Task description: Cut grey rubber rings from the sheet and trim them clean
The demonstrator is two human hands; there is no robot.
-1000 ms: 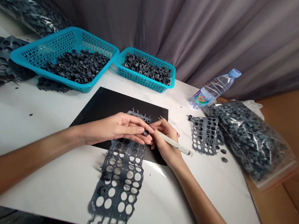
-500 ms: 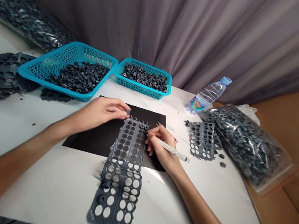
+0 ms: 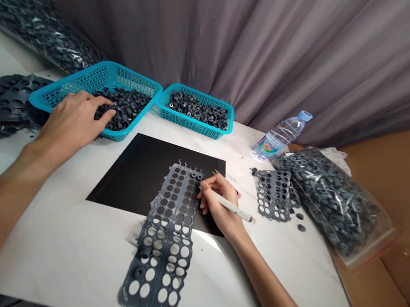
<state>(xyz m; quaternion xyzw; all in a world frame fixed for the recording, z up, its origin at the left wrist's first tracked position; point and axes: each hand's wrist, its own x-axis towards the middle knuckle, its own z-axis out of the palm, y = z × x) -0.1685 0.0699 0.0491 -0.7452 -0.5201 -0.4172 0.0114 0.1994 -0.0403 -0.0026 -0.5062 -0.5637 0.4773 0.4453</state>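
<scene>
My left hand (image 3: 79,117) reaches over the near rim of the larger blue basket (image 3: 38,96), thumb and fingers apart above the small dark rubber parts (image 3: 129,106) heaped inside. No piece shows between its fingertips. A white pen-shaped tool (image 3: 233,207) is gripped in my right hand (image 3: 221,197), its tip by the upper right edge of a perforated dark rubber sheet (image 3: 168,220). Rows of round holes run along that sheet, with a few round parts left in it at the top right and lower left. Its upper half lies on a black mat (image 3: 124,175).
A smaller blue basket (image 3: 193,126) of similar parts stands behind the mat. To the right are a water bottle (image 3: 279,136), another perforated sheet (image 3: 274,194) and a bag of parts (image 3: 332,203). Dark sheet scraps (image 3: 0,102) and a large bag (image 3: 42,26) occupy the left.
My left hand has moved left from the top of the sheet to the larger basket, and the small dark piece it pinched no longer shows. My right hand stays by the sheet.
</scene>
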